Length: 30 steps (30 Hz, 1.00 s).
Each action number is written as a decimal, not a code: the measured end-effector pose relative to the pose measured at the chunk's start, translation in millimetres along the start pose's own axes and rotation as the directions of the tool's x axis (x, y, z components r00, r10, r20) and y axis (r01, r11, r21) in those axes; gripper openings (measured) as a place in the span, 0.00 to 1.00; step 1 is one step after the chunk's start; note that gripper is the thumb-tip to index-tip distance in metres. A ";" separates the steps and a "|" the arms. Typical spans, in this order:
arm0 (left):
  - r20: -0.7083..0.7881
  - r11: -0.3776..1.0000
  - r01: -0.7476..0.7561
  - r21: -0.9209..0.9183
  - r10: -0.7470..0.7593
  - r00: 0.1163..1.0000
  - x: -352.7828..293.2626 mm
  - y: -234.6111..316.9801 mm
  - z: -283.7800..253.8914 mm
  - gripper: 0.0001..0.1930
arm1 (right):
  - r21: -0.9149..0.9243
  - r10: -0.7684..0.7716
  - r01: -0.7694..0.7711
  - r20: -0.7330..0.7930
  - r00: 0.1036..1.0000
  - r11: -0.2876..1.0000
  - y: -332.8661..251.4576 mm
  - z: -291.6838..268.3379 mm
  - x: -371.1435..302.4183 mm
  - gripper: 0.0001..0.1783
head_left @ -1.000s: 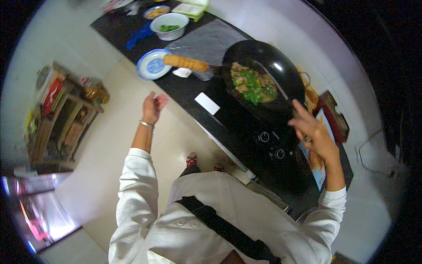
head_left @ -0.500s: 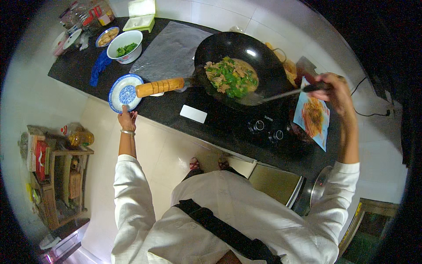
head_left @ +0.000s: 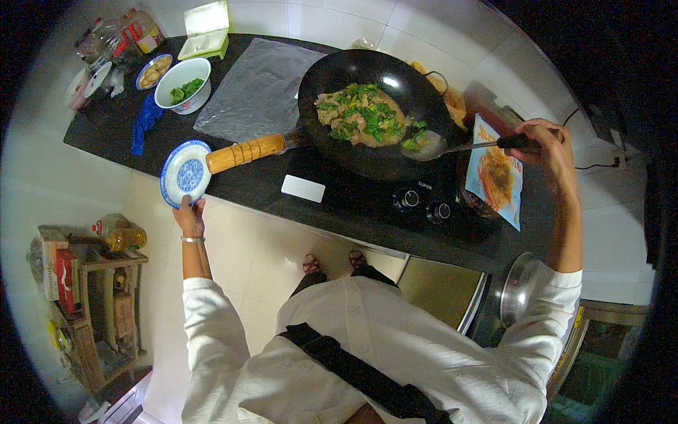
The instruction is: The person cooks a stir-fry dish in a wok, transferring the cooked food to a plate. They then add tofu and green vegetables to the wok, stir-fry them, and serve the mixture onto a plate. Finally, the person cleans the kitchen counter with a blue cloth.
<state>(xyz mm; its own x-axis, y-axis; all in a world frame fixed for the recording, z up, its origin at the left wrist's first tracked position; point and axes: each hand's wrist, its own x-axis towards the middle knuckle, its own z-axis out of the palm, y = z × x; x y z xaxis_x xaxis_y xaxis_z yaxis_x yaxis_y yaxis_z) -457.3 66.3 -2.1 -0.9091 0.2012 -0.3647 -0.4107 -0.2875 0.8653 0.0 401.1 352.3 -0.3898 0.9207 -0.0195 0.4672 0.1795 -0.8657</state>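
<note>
My left hand [head_left: 189,215] grips the near rim of a blue-and-white plate [head_left: 189,177], thumb on top, at the counter's front edge. The plate bears no food and sits beside the wooden handle [head_left: 247,152] of a black wok [head_left: 417,92]. In the wok lies a stir-fry of meat and green vegetables [head_left: 360,113] with some liquid. My right hand [head_left: 547,145] is closed around the black handle of a metal cooking spoon [head_left: 459,148]. The spoon's bowl is inside the wok's near right side, with a few greens at it, apart from the main heap.
A blue food packet [head_left: 494,177] stands right of the stove knobs [head_left: 424,203]. A white rectangular object [head_left: 303,189] lies before the wok. Farther left are a clear plastic sheet [head_left: 258,88], a bowl of greens [head_left: 185,106], a small dish [head_left: 154,71] and a green-and-white box [head_left: 205,44].
My right hand has drawn the spoon slightly back, and some greens now lie at its bowl, apart from the heap. My left hand still holds the plate. The whole view has shifted a little.
</note>
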 end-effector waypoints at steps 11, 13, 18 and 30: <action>-0.039 0.989 0.038 -0.142 -0.044 0.998 -136.5 1.2 -62.1 0.18 | 0.721 -0.132 0.076 0.022 0.991 0.689 153.0 96.0 23.4 0.12; -0.015 0.982 0.056 -0.179 -0.060 0.998 -165.9 -7.3 -77.9 0.20 | 0.750 -0.130 0.070 0.021 0.991 0.657 157.6 94.0 30.1 0.11; -0.027 0.954 0.069 -0.290 -0.081 0.996 -278.1 -13.1 -54.6 0.19 | 0.790 -0.200 0.069 0.069 0.977 0.610 183.1 63.3 46.2 0.10; 0.152 0.931 0.066 -0.358 -0.012 0.988 -406.8 -28.1 93.1 0.23 | 0.776 -0.338 0.140 0.098 0.936 0.615 179.5 -27.9 58.7 0.10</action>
<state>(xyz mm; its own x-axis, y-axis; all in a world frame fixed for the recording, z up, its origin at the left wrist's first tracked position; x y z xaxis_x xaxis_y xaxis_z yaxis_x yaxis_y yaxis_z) -69.5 79.8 153.9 -0.8831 0.3443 -0.3189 -0.4677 -0.5899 0.6582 83.1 497.1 209.7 -0.6005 0.7673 0.2250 -0.3836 -0.0294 -0.9231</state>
